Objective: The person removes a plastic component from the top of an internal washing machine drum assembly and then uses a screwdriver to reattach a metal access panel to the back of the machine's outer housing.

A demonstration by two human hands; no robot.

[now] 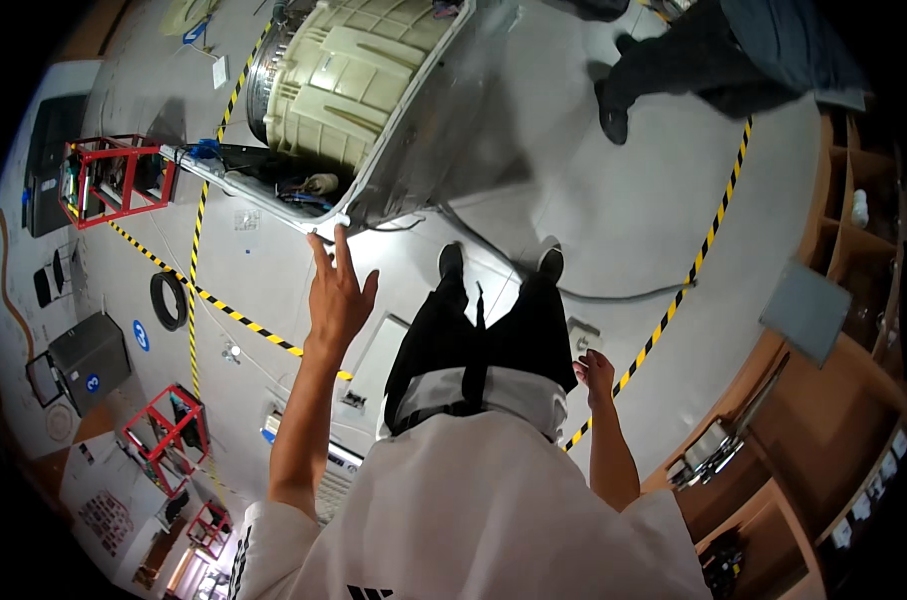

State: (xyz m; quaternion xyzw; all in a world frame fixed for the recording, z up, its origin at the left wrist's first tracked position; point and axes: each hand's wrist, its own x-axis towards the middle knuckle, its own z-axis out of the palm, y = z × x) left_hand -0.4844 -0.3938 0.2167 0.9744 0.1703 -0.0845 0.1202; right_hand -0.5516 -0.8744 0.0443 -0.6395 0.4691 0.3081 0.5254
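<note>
My left hand [339,295] reaches forward with fingers apart, its fingertips at or very near the white front corner of a metal appliance cabinet [389,170]; whether they touch is hard to tell. Inside the cabinet are a cream plastic drum [344,85] and some dark parts and wires [299,180]. My right hand [594,370] hangs low beside my right thigh, fingers loosely bent and apart, with nothing visible in it. A grey hose [624,297] runs across the floor past my feet.
Another person's dark-clothed legs [674,70] are at top right. Yellow-black tape [714,220] marks the floor. Red racks [124,175] and a black ring [171,300] lie left. Wooden shelving [844,400] with a grey panel [804,310] lines the right. A pale panel [379,355] lies beside my legs.
</note>
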